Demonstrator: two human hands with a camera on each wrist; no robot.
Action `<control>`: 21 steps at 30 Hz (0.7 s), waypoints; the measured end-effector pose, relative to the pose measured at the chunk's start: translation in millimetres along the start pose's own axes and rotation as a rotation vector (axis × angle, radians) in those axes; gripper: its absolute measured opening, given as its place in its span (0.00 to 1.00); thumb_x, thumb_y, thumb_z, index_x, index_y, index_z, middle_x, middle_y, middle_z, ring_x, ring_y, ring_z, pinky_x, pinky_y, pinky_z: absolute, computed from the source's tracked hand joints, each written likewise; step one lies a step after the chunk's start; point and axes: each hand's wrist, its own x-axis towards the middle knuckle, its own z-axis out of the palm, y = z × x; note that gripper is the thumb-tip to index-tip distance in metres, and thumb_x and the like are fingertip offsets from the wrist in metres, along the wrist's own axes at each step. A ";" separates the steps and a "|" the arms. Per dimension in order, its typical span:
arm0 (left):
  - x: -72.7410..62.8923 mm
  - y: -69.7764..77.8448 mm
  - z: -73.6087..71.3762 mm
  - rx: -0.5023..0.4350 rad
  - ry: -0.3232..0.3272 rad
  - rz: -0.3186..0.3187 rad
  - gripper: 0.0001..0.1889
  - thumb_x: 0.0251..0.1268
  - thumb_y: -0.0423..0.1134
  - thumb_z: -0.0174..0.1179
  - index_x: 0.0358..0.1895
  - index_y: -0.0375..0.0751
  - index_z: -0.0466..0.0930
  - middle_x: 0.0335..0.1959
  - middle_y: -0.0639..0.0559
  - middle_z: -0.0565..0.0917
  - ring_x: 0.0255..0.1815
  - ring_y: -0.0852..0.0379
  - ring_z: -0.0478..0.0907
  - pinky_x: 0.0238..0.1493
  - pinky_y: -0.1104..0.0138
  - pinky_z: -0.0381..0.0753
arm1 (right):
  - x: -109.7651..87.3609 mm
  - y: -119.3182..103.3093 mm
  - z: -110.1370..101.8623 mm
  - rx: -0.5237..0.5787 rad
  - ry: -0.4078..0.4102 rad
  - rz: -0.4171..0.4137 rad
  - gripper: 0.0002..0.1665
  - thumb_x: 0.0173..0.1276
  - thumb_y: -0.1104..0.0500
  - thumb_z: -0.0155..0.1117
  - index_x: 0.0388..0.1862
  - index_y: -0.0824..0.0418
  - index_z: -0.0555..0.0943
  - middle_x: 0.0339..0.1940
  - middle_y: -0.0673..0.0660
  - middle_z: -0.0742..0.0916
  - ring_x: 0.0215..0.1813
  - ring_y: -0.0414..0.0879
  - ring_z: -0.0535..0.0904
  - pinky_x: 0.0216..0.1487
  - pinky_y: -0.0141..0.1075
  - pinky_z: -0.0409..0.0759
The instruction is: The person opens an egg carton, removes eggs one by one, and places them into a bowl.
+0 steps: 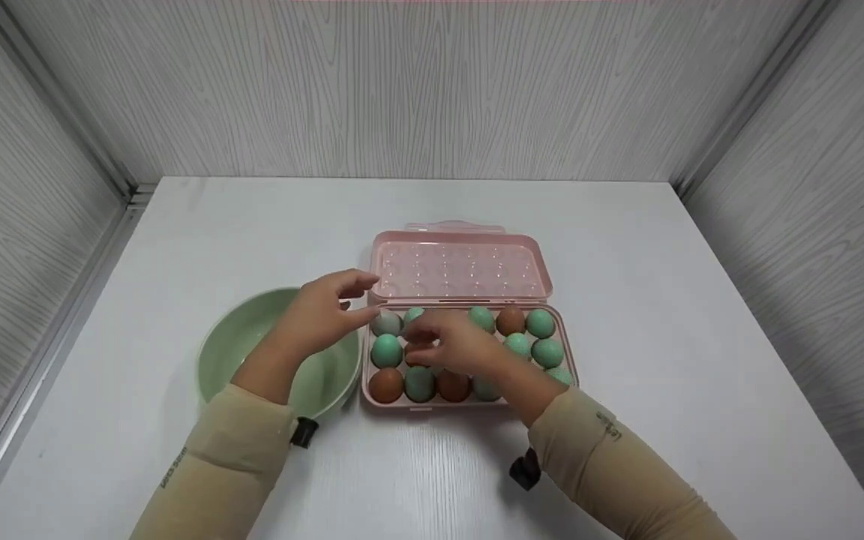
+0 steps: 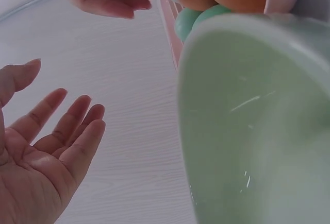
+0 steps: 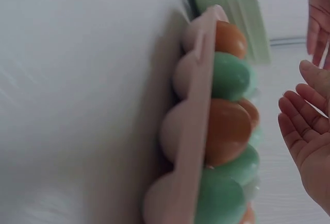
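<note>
A pink egg box point(image 1: 568, 352) stands unlatched on the white table, its lid point(image 1: 462, 264) folded back. Green eggs point(image 1: 387, 351) and brown eggs point(image 1: 386, 385) fill its rows, some hidden under my right hand point(image 1: 453, 341). That hand hovers over the box's left half, fingers loosely bent and holding nothing. My left hand point(image 1: 327, 311) is above the right rim of a pale green bowl point(image 1: 216, 341), its fingertips near the box's left edge. In the left wrist view the left hand point(image 2: 46, 154) has its fingers spread and bare. The bowl's visible inside point(image 2: 232, 105) shows no eggs.
The bowl stands close against the left side of the egg box. Grey wood-grain panels point(image 1: 432, 90) enclose the table point(image 1: 664, 300) at the back and both sides. Black wrist mounts point(image 1: 304, 433) hang below each sleeve.
</note>
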 end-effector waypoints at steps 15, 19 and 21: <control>-7.9 -12.6 6.5 -0.097 -0.015 0.000 0.22 0.59 0.42 0.61 0.58 0.44 0.72 0.56 0.50 0.75 0.59 0.50 0.70 0.59 0.59 0.69 | -2.6 0.8 35.3 -0.263 -0.044 -0.144 0.04 0.58 0.59 0.65 0.34 0.52 0.82 0.28 0.47 0.77 0.32 0.38 0.69 0.32 0.27 0.70; -7.9 -15.3 8.7 -0.104 -0.025 0.001 0.22 0.59 0.42 0.61 0.57 0.45 0.72 0.55 0.51 0.76 0.58 0.50 0.70 0.59 0.58 0.69 | -2.3 0.0 39.6 -0.316 -0.039 -0.148 0.06 0.58 0.58 0.65 0.36 0.52 0.81 0.29 0.47 0.77 0.33 0.39 0.69 0.32 0.28 0.69; -8.0 -16.2 9.6 -0.113 -0.029 -0.001 0.22 0.59 0.42 0.61 0.57 0.45 0.72 0.55 0.51 0.76 0.58 0.50 0.70 0.59 0.59 0.68 | -1.2 -0.4 42.3 -0.318 -0.048 -0.145 0.07 0.58 0.57 0.65 0.36 0.51 0.80 0.29 0.47 0.77 0.32 0.38 0.70 0.31 0.28 0.70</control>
